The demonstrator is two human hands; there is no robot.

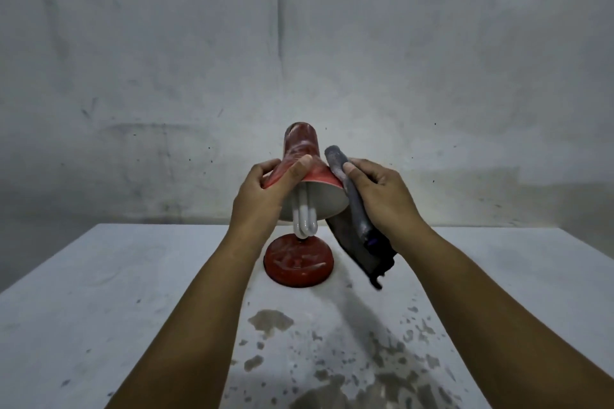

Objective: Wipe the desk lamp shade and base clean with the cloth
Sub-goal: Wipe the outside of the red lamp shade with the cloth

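At frame centre, the left hand [262, 196] grips the red lamp shade [300, 156], fingers curled round it; the right hand [382, 196] pinches a grey cloth [352, 209] against the rim, above the base [298, 262].

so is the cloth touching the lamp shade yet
Touching. The head view shows the cloth, held in the right hand, lying against the shade's right rim with no gap.

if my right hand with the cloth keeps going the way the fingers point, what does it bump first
Most likely the red lamp shade. The right hand grips the dark grey cloth with fingers pointing left, the cloth already at the shade's rim. Depth is unclear from this view.
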